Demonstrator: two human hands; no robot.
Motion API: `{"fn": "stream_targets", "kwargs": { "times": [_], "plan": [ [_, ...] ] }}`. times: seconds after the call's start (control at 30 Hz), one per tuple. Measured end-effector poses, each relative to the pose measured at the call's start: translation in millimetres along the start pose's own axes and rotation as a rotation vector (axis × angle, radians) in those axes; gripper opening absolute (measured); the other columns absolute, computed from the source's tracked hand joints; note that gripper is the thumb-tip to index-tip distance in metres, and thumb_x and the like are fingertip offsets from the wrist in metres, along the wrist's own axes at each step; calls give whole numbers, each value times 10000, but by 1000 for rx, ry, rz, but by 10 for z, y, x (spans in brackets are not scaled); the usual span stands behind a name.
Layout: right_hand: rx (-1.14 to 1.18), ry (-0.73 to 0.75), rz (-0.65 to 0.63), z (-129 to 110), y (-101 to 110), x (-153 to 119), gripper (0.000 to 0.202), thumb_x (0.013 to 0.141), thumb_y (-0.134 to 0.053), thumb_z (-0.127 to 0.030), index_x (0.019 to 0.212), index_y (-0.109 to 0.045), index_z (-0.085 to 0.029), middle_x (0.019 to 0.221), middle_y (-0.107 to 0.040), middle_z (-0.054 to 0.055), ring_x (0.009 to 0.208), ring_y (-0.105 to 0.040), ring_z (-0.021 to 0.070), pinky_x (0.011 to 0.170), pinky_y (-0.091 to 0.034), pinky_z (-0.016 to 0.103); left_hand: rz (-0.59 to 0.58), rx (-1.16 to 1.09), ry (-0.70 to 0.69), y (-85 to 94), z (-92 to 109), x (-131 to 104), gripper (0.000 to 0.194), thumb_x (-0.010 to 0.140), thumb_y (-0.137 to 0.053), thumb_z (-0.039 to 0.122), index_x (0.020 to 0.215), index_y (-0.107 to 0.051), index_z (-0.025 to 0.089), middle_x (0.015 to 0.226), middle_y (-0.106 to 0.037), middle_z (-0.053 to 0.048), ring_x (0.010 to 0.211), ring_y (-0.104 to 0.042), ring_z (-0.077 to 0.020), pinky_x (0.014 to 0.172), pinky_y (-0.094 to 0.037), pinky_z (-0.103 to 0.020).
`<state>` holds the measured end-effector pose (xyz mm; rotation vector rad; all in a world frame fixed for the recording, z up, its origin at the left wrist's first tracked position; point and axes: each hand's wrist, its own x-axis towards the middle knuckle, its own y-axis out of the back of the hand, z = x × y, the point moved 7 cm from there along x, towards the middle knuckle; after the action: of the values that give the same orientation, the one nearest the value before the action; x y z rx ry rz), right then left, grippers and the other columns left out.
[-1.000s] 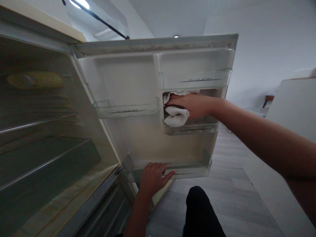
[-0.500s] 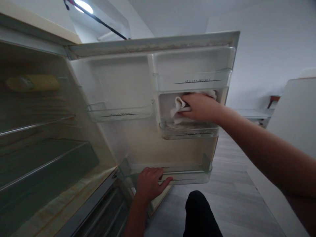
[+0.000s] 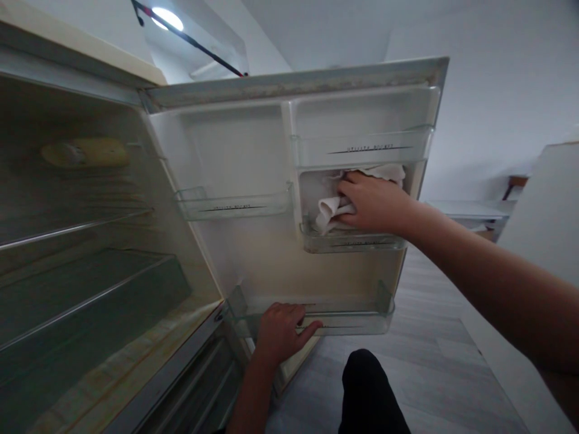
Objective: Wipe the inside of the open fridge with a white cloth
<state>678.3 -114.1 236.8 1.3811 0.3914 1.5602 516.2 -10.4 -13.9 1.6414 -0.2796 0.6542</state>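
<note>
An open fridge door (image 3: 244, 259) fills the middle, with clear bins on its inner side. My right hand (image 3: 373, 202) grips a crumpled white cloth (image 3: 330, 211) against the door lining, just above the small middle-right bin (image 3: 357, 243). Part of the cloth shows above the fingers and part hangs below them into that bin. Lower down, my left hand (image 3: 283, 331) rests on the front edge of the bottom bin (image 3: 353, 323), its fingers over the rim and the thumb stretched to the right. Above the cloth is the upper right bin (image 3: 371, 147).
The fridge interior at left holds glass shelves (image 3: 76, 227), a yellowish cylindrical object (image 3: 85, 152) and a greenish drawer (image 3: 90, 295). A dark knee (image 3: 368, 392) is below the door. A white table (image 3: 468, 210) stands behind at right, beside a white cabinet (image 3: 543, 241).
The cloth in my right hand has shifted, with more of it spread above the fingers and its folded end lower. The view has moved slightly. My left hand stays on the bottom bin.
</note>
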Motion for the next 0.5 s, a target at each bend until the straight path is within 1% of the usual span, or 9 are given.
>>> {"fn": "stream_targets", "kwargs": {
  "times": [0.1,0.17,0.27,0.37,0.43,0.5],
  "plan": [
    [-154,-187,-106,205,-11,-70,496,905,-586,-500,1169,-677,-89,1176,-676,247,999,-676,364,766,-519,405,-16,7,2,-23,9,17,472,958,-519,619,717,-619,226,656,-668,-7,648,-626,-187,693,-387,-357],
    [-198,-223,-172,239,-29,-52,471,912,-567,-459,1150,-703,-77,1168,-688,262,1003,-683,379,752,-528,414,-22,9,8,-40,14,33,456,957,-531,610,734,-631,225,670,-676,-10,663,-633,-194,699,-386,-359],
    [-171,-204,-222,188,-90,86,459,916,-546,-442,1113,-739,-75,1106,-719,258,1010,-692,378,770,-534,412,-28,4,14,-69,26,66,456,965,-519,607,765,-651,219,695,-690,-20,689,-645,-202,710,-384,-361],
    [-62,-158,-217,55,-171,296,496,930,-517,-470,1127,-745,-77,1082,-734,246,1008,-701,364,795,-534,403,-46,0,28,-100,36,119,464,968,-510,609,775,-655,212,727,-706,-31,716,-657,-211,712,-380,-361],
    [28,-85,-235,-89,-245,425,502,938,-501,-487,1123,-749,-92,1113,-734,231,1016,-706,344,807,-530,383,-61,0,43,-118,42,165,467,970,-506,606,770,-649,209,733,-709,-35,717,-659,-213,709,-379,-360],
    [107,4,-265,-240,-311,512,446,954,-481,-435,1100,-754,-115,1138,-737,201,1035,-707,308,821,-520,345,-73,4,53,-128,50,211,467,975,-500,598,765,-643,206,729,-707,-37,711,-658,-213,710,-380,-359]
  ]
}}
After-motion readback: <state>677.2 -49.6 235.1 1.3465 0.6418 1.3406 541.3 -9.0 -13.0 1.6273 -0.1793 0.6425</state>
